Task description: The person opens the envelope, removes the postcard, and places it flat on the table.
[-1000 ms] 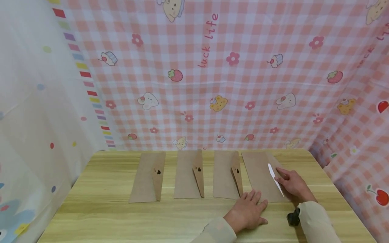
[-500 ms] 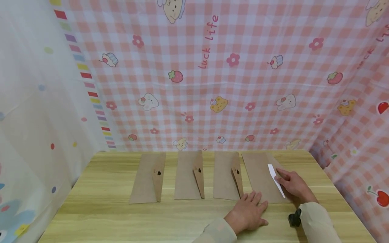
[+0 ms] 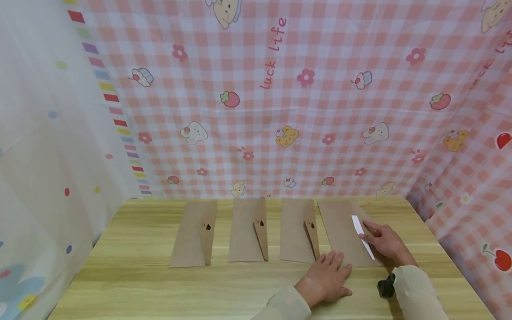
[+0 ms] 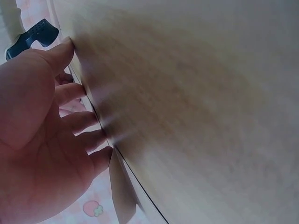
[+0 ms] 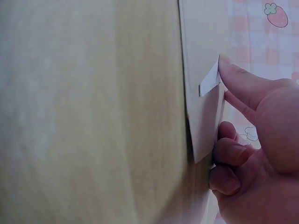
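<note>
On the right of the table lies a brown paper envelope [image 3: 338, 226], its flap opened out to the right. A narrow white paper strip [image 3: 362, 236] runs along that flap. At the strip, my right hand [image 3: 389, 244] has its thumb on the white paper and its index finger beside it on the flap, and the other fingers are curled under. The right wrist view shows the thumb against the white strip [image 5: 210, 77]. My left hand [image 3: 326, 278] rests palm down with spread fingers at the lower edge of this envelope and its neighbour. Its fingertips touch near the edge in the left wrist view.
Several brown envelopes stand in a row, including the far-left envelope [image 3: 192, 235], the middle envelope [image 3: 246, 231] and the nearest envelope [image 3: 296, 231], with folded flaps and small black marks. A black wrist mount [image 3: 386, 286] sits at the right sleeve. Patterned cloth [image 3: 256, 111] surrounds the wooden table [image 3: 160, 293].
The white strip shows slightly wider than one second ago, and the right thumb has shifted slightly left. The left hand and the envelopes stay in place.
</note>
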A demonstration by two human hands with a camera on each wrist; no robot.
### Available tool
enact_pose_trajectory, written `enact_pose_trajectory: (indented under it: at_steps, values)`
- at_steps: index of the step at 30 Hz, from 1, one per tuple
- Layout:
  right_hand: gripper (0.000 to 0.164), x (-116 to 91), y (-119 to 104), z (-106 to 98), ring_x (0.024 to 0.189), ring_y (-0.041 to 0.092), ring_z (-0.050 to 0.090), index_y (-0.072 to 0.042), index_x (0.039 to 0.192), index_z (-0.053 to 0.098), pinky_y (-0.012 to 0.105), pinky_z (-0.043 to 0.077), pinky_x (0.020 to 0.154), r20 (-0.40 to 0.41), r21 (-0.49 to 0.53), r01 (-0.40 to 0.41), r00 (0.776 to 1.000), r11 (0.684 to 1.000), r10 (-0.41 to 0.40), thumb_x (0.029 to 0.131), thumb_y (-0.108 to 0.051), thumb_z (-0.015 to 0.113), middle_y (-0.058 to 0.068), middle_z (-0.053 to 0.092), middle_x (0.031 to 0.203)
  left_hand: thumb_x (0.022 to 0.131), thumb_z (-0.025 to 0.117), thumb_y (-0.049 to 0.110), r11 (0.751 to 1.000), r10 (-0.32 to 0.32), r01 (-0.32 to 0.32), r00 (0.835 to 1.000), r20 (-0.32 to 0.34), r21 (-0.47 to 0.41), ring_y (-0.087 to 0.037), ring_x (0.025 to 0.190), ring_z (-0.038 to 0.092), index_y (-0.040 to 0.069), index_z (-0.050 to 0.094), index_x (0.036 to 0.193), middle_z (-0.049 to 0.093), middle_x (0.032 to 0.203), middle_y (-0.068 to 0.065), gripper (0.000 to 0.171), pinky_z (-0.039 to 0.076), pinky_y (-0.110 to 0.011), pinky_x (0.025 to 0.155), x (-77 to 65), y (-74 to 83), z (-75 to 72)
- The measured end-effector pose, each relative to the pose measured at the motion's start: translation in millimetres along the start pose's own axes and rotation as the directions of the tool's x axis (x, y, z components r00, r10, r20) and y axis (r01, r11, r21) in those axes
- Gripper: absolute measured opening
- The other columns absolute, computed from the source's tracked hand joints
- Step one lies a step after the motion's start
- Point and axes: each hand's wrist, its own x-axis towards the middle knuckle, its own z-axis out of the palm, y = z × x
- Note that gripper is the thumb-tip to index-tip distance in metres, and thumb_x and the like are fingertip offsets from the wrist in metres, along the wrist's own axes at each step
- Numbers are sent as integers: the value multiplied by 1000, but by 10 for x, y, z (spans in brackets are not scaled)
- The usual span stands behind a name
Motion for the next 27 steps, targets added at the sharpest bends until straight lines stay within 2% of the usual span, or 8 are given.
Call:
enact_pose_trajectory:
  at_steps: [2,4,9,13,18,21,24,27]
  values:
    - [63,4,7,1,87,22,60,7,145,39,40,48,82,2,1,4,1000,1000,-4,99,-28,62,29,68,110,97,40,65,1000,-2,2,1000,0,0,-8,150,18,43,30,153,20,163,13,61,23,-28,119,1,1,1]
    - [62,7,15,3,86,23,60,8,145,39,41,49,81,1,6,11,1000,1000,-11,99,-27,62,32,66,113,97,40,65,1000,-3,3,1000,-2,1,-8,150,19,43,30,153,20,163,13,62,23,-28,119,0,2,0]
    - [61,-1,14,1,77,20,59,9,145,40,34,48,72,0,33,22,1000,999,-22,98,-22,63,27,69,102,97,40,66,1000,-9,9,1000,-1,7,-8,150,19,43,30,153,20,163,13,62,22,-27,119,2,5,2]
    - [61,3,12,-3,78,21,57,7,146,40,33,45,73,1,35,-1,1000,999,1,98,-24,63,20,69,94,97,40,65,1000,-5,5,1000,-5,9,-8,150,19,43,30,153,21,163,13,61,23,-27,119,1,7,-4]
    - [61,15,33,-1,80,22,53,7,146,40,32,42,74,-10,29,5,1000,1000,-5,98,-23,63,12,64,86,96,42,65,1000,-2,1,1000,-15,-5,-9,149,21,42,32,153,23,162,12,61,23,-27,118,-8,3,-13]
    - [59,4,49,0,75,20,51,9,145,40,29,41,68,-21,35,29,999,999,-28,99,-20,62,11,60,81,96,43,65,1000,-5,4,1000,-18,-8,-9,149,21,42,33,152,23,162,12,61,24,-28,118,-7,2,-6]
    - [58,-6,57,4,67,18,45,9,144,41,27,37,62,-38,37,33,999,999,-32,98,-19,63,4,49,73,96,43,64,1000,-5,5,1000,-18,-15,-9,149,21,41,33,152,23,162,12,61,23,-28,118,-3,5,-1]
    - [57,-7,65,8,67,18,43,8,144,42,28,35,62,-53,23,29,998,999,-28,98,-20,62,3,46,73,96,43,64,1000,-5,4,1000,-13,-24,-9,150,20,41,33,153,22,162,12,61,23,-28,119,0,7,-1]
